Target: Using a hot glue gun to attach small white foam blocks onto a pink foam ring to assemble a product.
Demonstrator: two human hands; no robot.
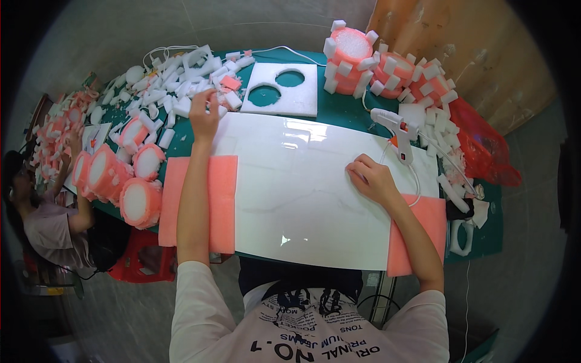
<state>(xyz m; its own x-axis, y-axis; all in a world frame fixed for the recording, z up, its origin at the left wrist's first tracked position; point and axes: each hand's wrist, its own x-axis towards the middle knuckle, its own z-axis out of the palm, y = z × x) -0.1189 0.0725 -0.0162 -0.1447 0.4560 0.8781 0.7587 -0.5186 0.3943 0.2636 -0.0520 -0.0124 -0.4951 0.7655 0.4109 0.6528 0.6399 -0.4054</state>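
My left hand (204, 115) reaches over the front of a pile of white foam pieces (175, 81). Its fingers are bent and a little apart, close to a white foam block (221, 111); I see nothing held in them. Low over the right part of a glossy white board (296, 187) is my right hand (371, 179), its fingers curled in and nothing showing in them. A white hot glue gun (393, 128) with an orange part lies just beyond that hand. Pink foam sheets (222, 206) stick out from under the board's left and right ends.
A white foam panel (302, 91) with two round holes lies behind the board. Pink foam cylinders studded with white blocks (351, 57) stand at the back right, near a red plastic bag (484, 145). More pink cylinders (142, 202) are at left, where another person (57, 233) sits.
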